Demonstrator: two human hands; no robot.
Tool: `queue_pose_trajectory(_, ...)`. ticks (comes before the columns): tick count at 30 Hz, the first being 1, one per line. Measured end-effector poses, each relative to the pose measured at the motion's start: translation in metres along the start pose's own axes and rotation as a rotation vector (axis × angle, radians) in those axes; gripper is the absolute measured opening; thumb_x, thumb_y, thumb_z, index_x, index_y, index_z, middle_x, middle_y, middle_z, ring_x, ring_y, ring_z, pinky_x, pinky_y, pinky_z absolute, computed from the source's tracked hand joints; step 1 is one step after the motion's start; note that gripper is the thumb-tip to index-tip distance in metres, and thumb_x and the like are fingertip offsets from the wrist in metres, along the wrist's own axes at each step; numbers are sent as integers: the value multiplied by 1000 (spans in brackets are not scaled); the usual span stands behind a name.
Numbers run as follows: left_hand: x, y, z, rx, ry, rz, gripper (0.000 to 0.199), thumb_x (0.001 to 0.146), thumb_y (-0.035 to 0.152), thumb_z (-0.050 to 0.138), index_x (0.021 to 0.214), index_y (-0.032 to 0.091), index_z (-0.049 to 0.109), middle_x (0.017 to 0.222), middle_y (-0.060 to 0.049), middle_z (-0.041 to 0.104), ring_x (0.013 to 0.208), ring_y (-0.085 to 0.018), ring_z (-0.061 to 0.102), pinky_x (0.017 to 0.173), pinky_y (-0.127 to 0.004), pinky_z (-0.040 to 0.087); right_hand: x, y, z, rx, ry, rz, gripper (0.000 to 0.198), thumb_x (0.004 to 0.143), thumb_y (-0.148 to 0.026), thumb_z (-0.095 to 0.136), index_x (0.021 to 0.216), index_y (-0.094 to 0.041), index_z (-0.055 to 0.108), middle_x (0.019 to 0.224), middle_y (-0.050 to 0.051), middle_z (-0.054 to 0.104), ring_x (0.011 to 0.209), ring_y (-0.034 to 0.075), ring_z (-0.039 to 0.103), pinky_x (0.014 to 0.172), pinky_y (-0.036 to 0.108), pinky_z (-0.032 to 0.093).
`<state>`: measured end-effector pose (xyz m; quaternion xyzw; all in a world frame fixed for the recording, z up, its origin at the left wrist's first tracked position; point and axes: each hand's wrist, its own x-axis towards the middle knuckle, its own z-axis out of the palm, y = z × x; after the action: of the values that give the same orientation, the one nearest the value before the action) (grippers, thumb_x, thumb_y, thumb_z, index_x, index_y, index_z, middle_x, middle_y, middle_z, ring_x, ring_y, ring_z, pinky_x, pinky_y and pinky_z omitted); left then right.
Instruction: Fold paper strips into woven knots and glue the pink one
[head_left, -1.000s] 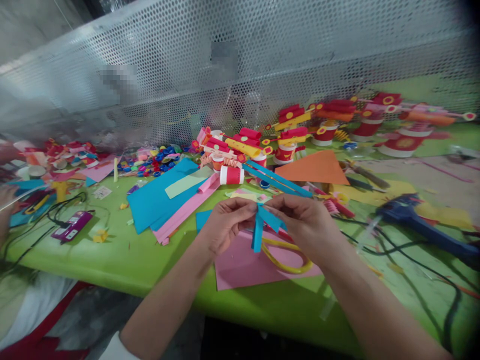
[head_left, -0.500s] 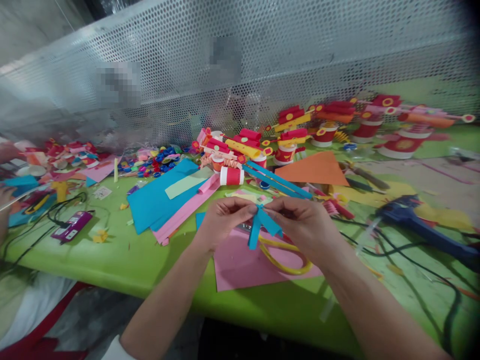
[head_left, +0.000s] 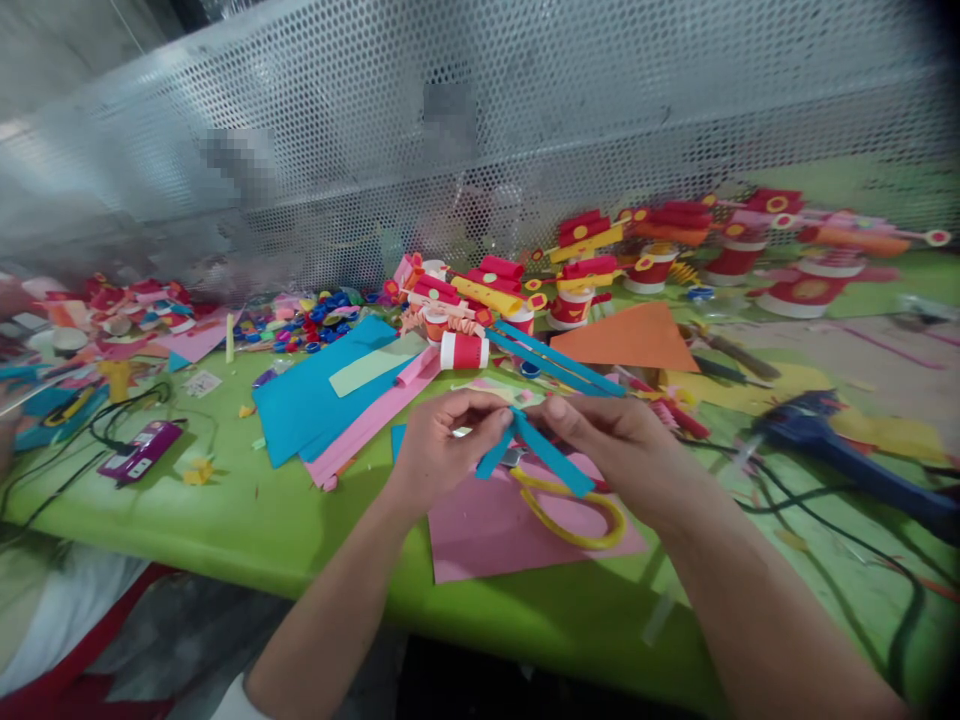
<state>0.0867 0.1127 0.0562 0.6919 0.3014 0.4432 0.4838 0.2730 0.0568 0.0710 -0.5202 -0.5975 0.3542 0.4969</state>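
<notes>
Between my two hands is a narrow blue paper strip (head_left: 559,460), bent at the top with two tails hanging down and apart. My left hand (head_left: 450,445) pinches its upper end between thumb and fingers. Opposite it, my right hand (head_left: 626,440) is closed at the strip's top right, its thumb lifted a little and its fingertips partly hidden. Below the strip, scissors with yellow handles (head_left: 551,525) lie on a pink sheet (head_left: 472,550). A red and white paper cup (head_left: 465,351) lies on its side just beyond my hands.
Blue sheets (head_left: 300,410) lie left of my hands, an orange sheet (head_left: 622,338) beyond them. A blue glue gun (head_left: 847,455) with a cable is at right, a purple power strip (head_left: 146,452) at left. Finished paper-cup models (head_left: 656,265) stand along a perforated metal panel (head_left: 525,120).
The strip's tails have spread wider, one swinging left and the other reaching further down right. My right thumb has lifted off the strip's front. A person's hand at far left has shifted.
</notes>
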Motion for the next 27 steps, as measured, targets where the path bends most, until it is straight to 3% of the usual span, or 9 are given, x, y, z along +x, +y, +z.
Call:
queue_pose_trajectory(6, -1, -3, 3, 83, 0, 84, 13, 89, 29, 69, 93, 19, 77, 86, -5, 75, 78, -17, 68, 72, -26, 55, 2, -5, 0, 15, -66, 70, 32, 77, -50, 78, 77, -18, 80, 66, 3, 69, 57, 14, 55, 49, 26, 42)
queue_pose_trajectory(10, -2, 0, 3, 74, -14, 66, 16, 89, 30, 68, 96, 19, 78, 89, -6, 76, 81, -18, 70, 73, -27, 56, 3, 1, 1, -62, -17, 25, 28, 83, -44, 72, 71, -19, 77, 64, 3, 68, 56, 15, 55, 49, 27, 41)
queue_pose_trajectory(16, -2, -2, 3, -47, -1, 23, 21, 79, 30, 80, 97, 19, 79, 91, -7, 78, 79, -19, 72, 73, -30, 59, 1, 7, 0, -96, 15, -21, 27, 86, -43, 71, 72, -21, 77, 69, 4, 72, 59, 17, 60, 52, 28, 46)
queue_pose_trajectory(27, 0, -3, -1, -97, 5, -38, 16, 81, 31, 80, 93, 21, 81, 86, -4, 79, 79, -17, 72, 74, -27, 58, 2, 9, 3, -123, 40, -72, 28, 87, -44, 70, 73, -21, 77, 72, 4, 71, 62, 17, 61, 54, 29, 48)
